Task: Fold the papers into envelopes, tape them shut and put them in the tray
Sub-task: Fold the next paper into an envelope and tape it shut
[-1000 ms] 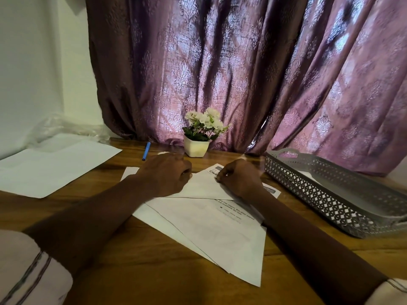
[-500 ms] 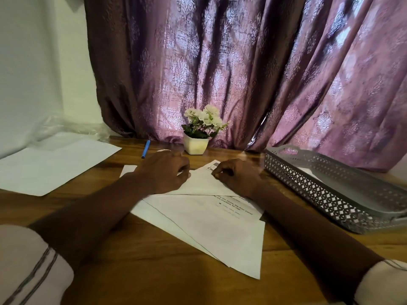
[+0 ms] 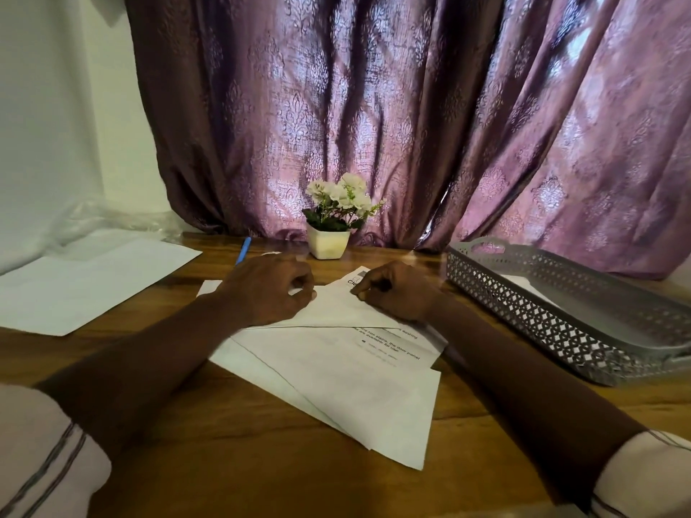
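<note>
Left hand (image 3: 265, 289): I saw its fingers curled, pinching the folded paper (image 3: 336, 310) at the top edge.
Right hand (image 3: 402, 289): curled likewise, fingertips nipping the same edge.
Paper: lay mid-table (image 3: 224, 461), over loose sheets (image 3: 374, 398).
Tray (image 3: 561, 312): stood to the right, apart.

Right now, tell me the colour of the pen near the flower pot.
The pen is blue; the head view shows it.

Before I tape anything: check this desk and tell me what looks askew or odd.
The folded sheet under the left hand and right hand lies crooked over the loose sheets beneath, whose corners fan out unsquared. Nothing looks spilled or torn.
</note>
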